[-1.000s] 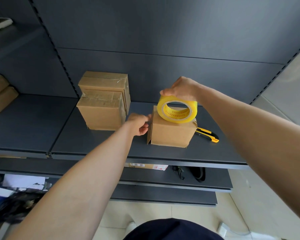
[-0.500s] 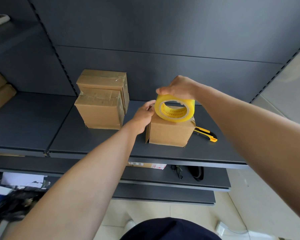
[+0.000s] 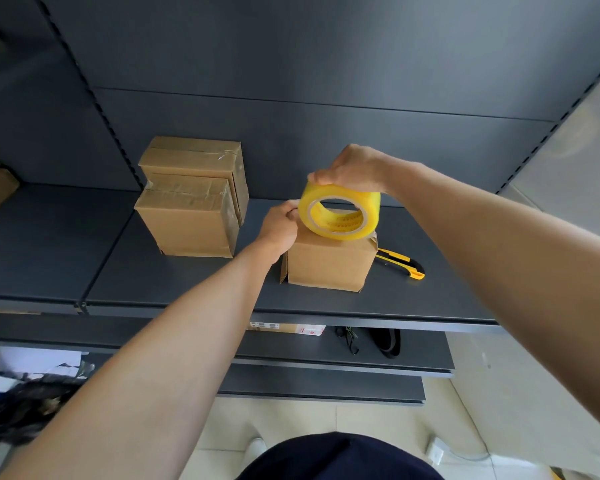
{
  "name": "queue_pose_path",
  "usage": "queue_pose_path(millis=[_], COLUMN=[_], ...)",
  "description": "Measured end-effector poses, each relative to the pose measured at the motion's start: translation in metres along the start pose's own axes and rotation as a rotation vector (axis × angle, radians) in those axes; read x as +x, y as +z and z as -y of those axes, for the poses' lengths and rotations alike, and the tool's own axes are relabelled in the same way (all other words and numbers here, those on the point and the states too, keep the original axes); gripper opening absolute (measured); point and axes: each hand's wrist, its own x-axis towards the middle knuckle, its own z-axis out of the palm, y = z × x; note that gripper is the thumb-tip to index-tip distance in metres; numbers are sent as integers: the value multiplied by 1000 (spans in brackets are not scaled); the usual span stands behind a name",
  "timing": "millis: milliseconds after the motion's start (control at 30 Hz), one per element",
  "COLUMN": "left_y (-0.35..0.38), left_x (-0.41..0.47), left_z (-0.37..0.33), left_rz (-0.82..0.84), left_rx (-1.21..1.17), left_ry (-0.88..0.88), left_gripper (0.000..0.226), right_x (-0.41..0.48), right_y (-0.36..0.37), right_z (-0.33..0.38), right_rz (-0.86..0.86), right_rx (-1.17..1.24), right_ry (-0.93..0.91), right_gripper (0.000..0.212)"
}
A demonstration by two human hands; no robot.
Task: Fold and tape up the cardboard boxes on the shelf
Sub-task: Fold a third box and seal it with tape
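Now, yellow tape roll point(image 3: 347, 195) on brown box point(image 3: 326, 265), right hand point(image 3: 350, 168) gripping top, left hand point(image 3: 279, 225) pinching edge

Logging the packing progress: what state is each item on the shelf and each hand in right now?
tape roll, standing on edge atop the small box
small box, top closed, left flap sticking out
left boxes, taped shut
utility knife, lying on the shelf
right hand, grips the tape roll from above
left hand, pinches the roll's left edge

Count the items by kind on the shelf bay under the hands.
Cardboard boxes: 3
Tape roll: 1
Utility knife: 1
Total: 5
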Motion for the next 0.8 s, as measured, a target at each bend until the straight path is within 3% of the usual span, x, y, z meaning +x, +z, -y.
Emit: queue_pose_path(millis=[333,500,800], left_y=[6,5,14], left_x=[-2,-4,-6], left_z=[-6,-9,-12], left_rz=[-18,-46,-21], left_rx=[87,118,125], left_ry=[44,70,67], left_gripper=[41,43,42], right_x=[-6,-18,-23], right_y=[-7,-13,-27], right_z=[-14,-37,-76], right_rz=[6,39,57], right_rx=[-168,-362,-210], right_ry=[25,83,116], right_gripper=[54,54,58])
